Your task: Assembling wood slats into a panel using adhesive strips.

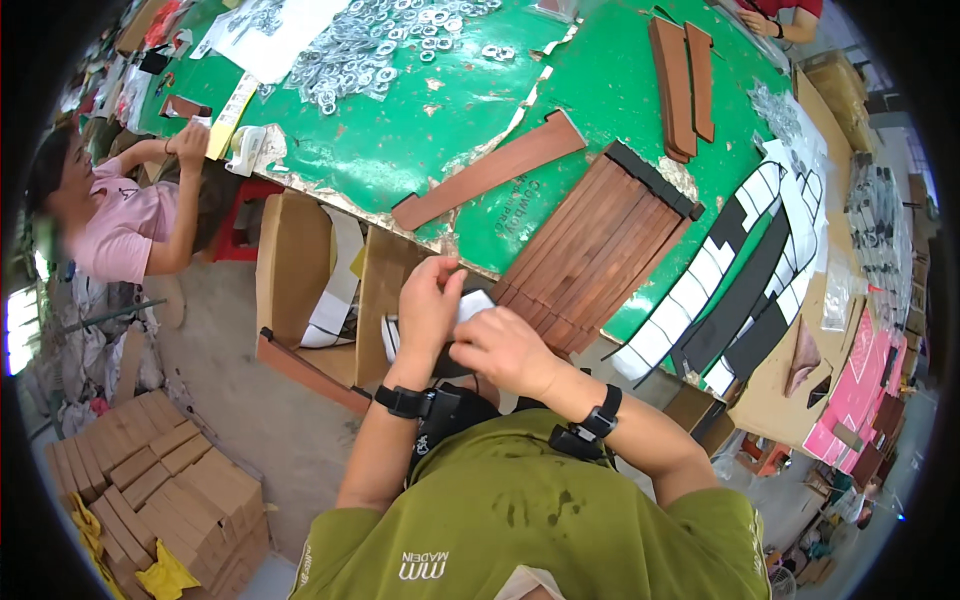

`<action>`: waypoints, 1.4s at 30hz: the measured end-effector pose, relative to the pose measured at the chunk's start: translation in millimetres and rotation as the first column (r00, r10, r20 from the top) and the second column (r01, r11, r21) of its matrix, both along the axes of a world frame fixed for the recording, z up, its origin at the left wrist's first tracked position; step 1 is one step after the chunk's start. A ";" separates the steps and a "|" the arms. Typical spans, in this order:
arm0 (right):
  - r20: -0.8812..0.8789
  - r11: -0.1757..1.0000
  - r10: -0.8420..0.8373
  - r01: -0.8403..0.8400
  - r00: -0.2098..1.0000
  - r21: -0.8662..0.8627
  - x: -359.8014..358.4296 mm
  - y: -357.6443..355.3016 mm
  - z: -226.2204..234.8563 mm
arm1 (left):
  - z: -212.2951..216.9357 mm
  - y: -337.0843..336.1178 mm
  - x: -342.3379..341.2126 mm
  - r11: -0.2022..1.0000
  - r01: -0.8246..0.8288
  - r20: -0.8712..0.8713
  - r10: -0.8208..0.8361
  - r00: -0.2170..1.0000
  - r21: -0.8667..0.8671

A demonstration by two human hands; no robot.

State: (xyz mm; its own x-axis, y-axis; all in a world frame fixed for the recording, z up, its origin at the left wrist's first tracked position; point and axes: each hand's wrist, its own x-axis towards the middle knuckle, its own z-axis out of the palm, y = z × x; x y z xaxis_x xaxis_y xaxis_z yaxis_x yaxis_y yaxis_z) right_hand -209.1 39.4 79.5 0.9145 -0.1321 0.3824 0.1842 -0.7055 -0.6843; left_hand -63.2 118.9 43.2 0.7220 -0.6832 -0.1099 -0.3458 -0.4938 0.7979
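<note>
Two hands met on one white piece; one long brown strip lay on the surface.
</note>
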 end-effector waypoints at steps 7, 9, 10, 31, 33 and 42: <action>-0.475 0.603 -0.317 0.561 0.821 0.567 -27.0 13.8 -29.2 | 2.7 55.8 -8.4 0.913 0.364 0.015 -0.372 0.928 0.183; -0.517 0.384 -0.261 0.579 0.815 0.719 -40.8 12.6 -57.8 | 13.5 53.4 -23.6 0.876 0.472 0.059 -0.479 0.876 0.099; -0.535 0.355 -0.238 0.585 0.811 0.729 -43.3 12.8 -59.5 | 13.0 53.2 -30.3 0.871 0.489 0.093 -0.492 0.866 0.048; -0.318 0.822 -0.561 0.560 0.765 -0.102 -38.0 -4.5 -88.9 | -50.2 14.0 -54.0 0.987 0.149 0.156 -0.157 0.975 0.059; -0.316 0.824 -0.560 0.555 0.766 -0.113 -38.1 -4.6 -89.0 | -54.0 15.5 -52.8 0.987 0.151 0.152 -0.158 0.976 0.060; -0.346 0.845 -0.531 0.516 0.774 -0.141 -37.8 -11.0 -84.3 | -48.9 14.2 -53.9 0.990 0.115 0.107 -0.123 0.987 0.078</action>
State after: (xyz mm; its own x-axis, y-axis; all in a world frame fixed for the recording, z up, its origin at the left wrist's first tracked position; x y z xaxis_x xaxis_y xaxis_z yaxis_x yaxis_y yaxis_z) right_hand -246.9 28.4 -4.8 0.7797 -0.6235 0.0573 -0.4728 -0.6462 -0.5990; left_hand -117.2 133.1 -5.7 0.6464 -0.7583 -0.0844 -0.4905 -0.4977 0.7154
